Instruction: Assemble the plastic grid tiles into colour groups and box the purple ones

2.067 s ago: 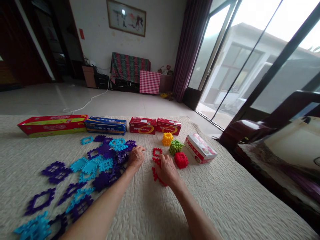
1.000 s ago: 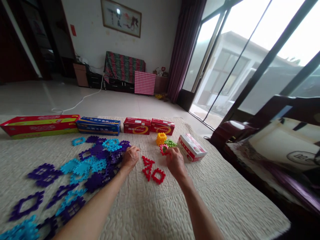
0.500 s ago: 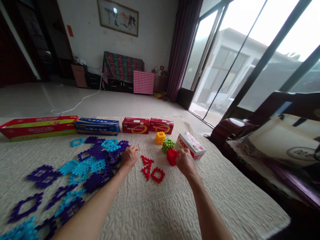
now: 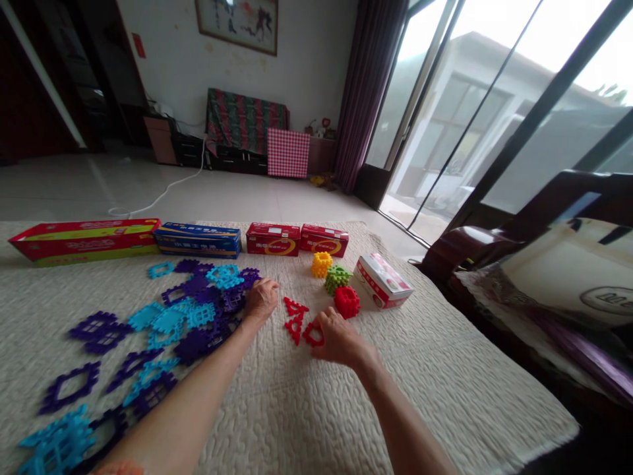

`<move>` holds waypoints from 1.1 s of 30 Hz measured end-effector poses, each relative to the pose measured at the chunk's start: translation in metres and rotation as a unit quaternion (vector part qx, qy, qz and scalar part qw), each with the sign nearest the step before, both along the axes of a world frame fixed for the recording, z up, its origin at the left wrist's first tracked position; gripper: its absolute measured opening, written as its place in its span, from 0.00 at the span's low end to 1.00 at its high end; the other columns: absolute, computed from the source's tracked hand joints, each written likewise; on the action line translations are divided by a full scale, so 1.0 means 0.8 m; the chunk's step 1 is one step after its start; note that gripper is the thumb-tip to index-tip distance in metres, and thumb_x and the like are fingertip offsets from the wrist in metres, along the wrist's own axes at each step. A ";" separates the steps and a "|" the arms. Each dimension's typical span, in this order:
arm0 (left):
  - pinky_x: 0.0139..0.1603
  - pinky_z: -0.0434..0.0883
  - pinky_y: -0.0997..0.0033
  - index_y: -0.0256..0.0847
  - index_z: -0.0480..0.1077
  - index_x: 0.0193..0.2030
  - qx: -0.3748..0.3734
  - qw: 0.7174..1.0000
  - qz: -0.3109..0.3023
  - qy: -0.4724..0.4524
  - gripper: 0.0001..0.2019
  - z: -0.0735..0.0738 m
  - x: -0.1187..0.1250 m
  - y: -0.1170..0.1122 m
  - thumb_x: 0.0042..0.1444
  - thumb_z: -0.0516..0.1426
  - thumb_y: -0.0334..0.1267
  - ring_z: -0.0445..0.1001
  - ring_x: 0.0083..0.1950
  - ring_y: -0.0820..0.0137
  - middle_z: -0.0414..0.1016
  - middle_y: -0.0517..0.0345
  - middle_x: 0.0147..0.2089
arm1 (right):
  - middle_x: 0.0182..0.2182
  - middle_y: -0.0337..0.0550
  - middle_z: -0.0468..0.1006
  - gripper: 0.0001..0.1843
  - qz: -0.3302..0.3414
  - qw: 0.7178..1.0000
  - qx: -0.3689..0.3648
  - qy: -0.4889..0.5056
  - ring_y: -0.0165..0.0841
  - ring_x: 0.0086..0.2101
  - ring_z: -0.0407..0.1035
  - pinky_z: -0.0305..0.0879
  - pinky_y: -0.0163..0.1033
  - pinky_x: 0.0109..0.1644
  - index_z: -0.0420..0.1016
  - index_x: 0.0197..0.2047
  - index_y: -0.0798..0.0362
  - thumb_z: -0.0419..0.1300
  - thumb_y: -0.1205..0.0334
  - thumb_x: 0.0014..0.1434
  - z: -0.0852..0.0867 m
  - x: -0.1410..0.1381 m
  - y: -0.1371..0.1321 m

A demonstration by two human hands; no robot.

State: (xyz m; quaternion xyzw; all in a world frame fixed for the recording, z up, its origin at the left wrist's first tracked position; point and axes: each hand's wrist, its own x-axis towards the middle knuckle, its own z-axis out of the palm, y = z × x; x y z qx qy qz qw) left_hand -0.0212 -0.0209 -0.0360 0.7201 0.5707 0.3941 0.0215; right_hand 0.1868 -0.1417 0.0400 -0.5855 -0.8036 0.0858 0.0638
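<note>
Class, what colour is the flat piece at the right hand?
The flat piece is red; head view.

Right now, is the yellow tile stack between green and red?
No, the green tile stack sits between the yellow stack and red stack.

Purple pieces; light-blue pieces; red pieces; yellow block; green block; red block; cream quilt, wavy-stitched; red-and-white checked cloth.

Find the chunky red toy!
In the head view, right of centre, the chunky red toy sits between the right hand and the green toy, left of the white box.
</note>
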 end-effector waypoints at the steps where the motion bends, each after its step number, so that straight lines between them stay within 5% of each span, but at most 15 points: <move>1: 0.47 0.69 0.67 0.42 0.74 0.31 0.000 1.000 -0.001 0.000 0.15 0.000 0.000 0.000 0.46 0.48 0.24 0.73 0.41 0.65 0.78 0.55 0.36 | 0.40 0.47 0.71 0.14 -0.001 1.000 0.002 0.000 0.36 0.38 0.68 0.61 0.36 0.39 0.71 0.38 0.54 0.64 0.62 0.46 0.001 -0.001 0.000; 6: 0.47 0.69 0.67 0.41 0.74 0.30 -0.001 1.000 -0.004 0.003 0.15 -0.003 -0.001 0.002 0.46 0.48 0.24 0.73 0.41 0.65 0.77 0.54 0.36 | 0.32 0.44 0.74 0.03 0.029 0.999 -0.042 0.015 0.31 0.31 0.68 0.54 0.33 0.31 0.71 0.33 0.53 0.58 0.63 0.55 0.023 0.007 0.005; 11: 0.48 0.68 0.68 0.41 0.74 0.31 -0.001 1.000 -0.007 0.003 0.15 -0.004 0.000 0.003 0.46 0.48 0.24 0.73 0.42 0.65 0.77 0.54 0.37 | 0.25 0.43 0.74 0.14 0.027 0.998 -0.034 0.052 0.29 0.25 0.67 0.51 0.33 0.28 0.71 0.32 0.54 0.47 0.67 0.64 0.031 0.010 0.013; 18: 0.48 0.68 0.67 0.40 0.74 0.31 -0.007 1.000 -0.006 0.005 0.15 0.001 0.000 0.002 0.45 0.48 0.23 0.73 0.41 0.65 0.77 0.53 0.36 | 0.35 0.49 0.75 0.08 -0.045 0.995 0.027 0.085 0.34 0.35 0.70 0.59 0.35 0.37 0.70 0.39 0.57 0.51 0.68 0.61 0.003 0.001 0.026; 22: 0.48 0.69 0.66 0.39 0.74 0.31 -0.012 1.000 -0.011 0.008 0.16 0.004 0.000 0.000 0.44 0.48 0.23 0.73 0.42 0.65 0.78 0.53 0.36 | 0.44 0.51 0.72 0.17 -0.035 0.994 0.029 0.104 0.37 0.45 0.67 0.60 0.37 0.46 0.67 0.48 0.57 0.58 0.63 0.55 -0.009 -0.002 0.028; 33: 0.47 0.69 0.66 0.39 0.74 0.30 -0.014 1.000 -0.007 0.009 0.15 0.002 0.000 0.002 0.45 0.48 0.24 0.73 0.42 0.64 0.78 0.52 0.36 | 0.47 0.51 0.71 0.21 -0.033 0.996 0.025 0.078 0.40 0.48 0.66 0.62 0.42 0.51 0.67 0.52 0.54 0.57 0.68 0.53 -0.001 -0.011 0.022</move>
